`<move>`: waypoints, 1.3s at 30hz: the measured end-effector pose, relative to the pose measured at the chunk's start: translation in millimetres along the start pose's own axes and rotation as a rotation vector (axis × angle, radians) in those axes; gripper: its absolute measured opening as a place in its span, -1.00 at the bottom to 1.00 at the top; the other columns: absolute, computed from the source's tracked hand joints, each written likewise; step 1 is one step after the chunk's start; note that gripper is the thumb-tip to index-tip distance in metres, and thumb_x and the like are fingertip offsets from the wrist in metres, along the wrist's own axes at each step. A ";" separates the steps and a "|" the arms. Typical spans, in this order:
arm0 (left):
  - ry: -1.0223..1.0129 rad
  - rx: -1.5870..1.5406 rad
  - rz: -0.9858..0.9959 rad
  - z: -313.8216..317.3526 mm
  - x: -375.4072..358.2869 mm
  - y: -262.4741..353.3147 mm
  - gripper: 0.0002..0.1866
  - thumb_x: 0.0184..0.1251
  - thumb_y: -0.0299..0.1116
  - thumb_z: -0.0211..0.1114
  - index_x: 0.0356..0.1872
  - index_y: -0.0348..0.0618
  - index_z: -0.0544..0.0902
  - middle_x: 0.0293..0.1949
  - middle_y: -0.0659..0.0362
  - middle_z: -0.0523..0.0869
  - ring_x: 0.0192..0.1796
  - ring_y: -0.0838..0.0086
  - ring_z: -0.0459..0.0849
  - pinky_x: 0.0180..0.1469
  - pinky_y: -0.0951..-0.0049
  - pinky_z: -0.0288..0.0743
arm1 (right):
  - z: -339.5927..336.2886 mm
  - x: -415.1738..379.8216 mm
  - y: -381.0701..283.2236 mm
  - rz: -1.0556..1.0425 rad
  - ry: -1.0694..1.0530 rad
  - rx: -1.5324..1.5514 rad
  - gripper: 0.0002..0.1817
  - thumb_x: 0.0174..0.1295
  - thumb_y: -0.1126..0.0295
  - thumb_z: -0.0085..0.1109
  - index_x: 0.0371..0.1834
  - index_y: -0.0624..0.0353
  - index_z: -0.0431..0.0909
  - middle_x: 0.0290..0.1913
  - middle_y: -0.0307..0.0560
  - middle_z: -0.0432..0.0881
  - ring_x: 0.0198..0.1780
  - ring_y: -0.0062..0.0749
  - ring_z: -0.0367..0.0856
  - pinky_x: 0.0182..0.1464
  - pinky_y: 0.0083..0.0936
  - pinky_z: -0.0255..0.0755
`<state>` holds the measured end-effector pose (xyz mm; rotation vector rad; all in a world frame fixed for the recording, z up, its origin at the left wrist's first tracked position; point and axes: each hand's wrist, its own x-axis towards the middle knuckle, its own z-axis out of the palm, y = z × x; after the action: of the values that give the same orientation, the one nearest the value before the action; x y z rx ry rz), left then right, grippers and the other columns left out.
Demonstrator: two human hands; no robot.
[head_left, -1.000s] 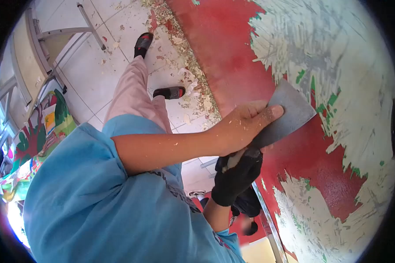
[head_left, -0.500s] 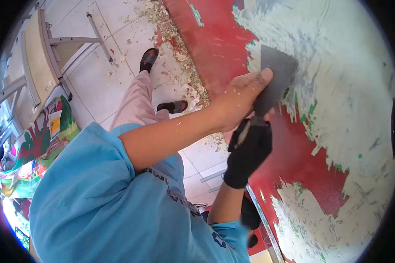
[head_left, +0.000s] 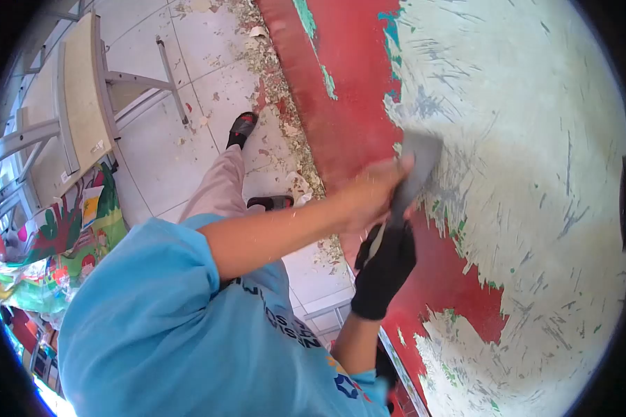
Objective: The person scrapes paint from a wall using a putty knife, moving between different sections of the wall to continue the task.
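- Right hand (head_left: 386, 267), in a black glove: clamped around the handle of the scraper (head_left: 419, 163).
- Left hand (head_left: 377, 191), bare: closed on the blade's lower part, just beside the right hand; finger detail blurred.
- Scraper: blade raised at the wall (head_left: 452, 271), near the border of red paint and pale surface; exact contact cannot be determined.
- Floor (head_left: 146, 167): flakes (head_left: 275, 83) lie along the wall's base.

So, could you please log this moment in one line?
left hand: on scraper blade | right hand: gloved, holding handle | wall: red, pale patches
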<state>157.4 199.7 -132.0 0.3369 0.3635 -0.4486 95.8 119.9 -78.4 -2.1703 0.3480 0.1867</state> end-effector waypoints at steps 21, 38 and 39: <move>0.131 -0.098 -0.001 13.1 13.3 118.6 -0.53 0.33 0.12 -0.02 -0.28 -0.16 0.46 -0.54 0.20 0.52 -0.54 0.50 0.51 -0.46 0.51 0.42 | 50.9 56.6 -71.4 -0.581 -0.051 -0.527 -0.78 0.30 0.31 -0.09 -0.16 0.21 0.44 -0.57 -0.26 0.43 -0.76 -0.70 0.30 -0.76 -0.75 0.12; -0.014 0.048 0.018 49.1 -6.9 178.4 -0.59 0.31 0.06 0.08 -0.29 -0.14 0.47 -0.59 0.22 0.48 -0.63 0.52 0.50 -0.61 0.53 0.37 | 78.4 37.0 -172.9 -0.169 0.144 0.029 -0.79 0.33 0.31 -0.13 -0.27 0.25 0.40 -0.56 -0.24 0.37 -0.58 -0.65 0.31 -0.55 -0.64 0.19; -0.017 0.039 -0.009 49.7 -9.5 173.8 -0.59 0.31 0.06 0.08 -0.29 -0.14 0.47 -0.59 0.22 0.48 -0.63 0.52 0.50 -0.61 0.53 0.37 | 85.0 45.8 -166.3 -0.599 0.235 -0.340 -0.79 0.33 0.30 -0.12 -0.27 0.24 0.40 -0.58 -0.25 0.37 -0.65 -0.69 0.27 -0.64 -0.68 0.15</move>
<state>245.0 331.2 -43.6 0.3697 0.3403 -0.4673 191.2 272.9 -11.6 -2.5337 -0.2316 -0.3728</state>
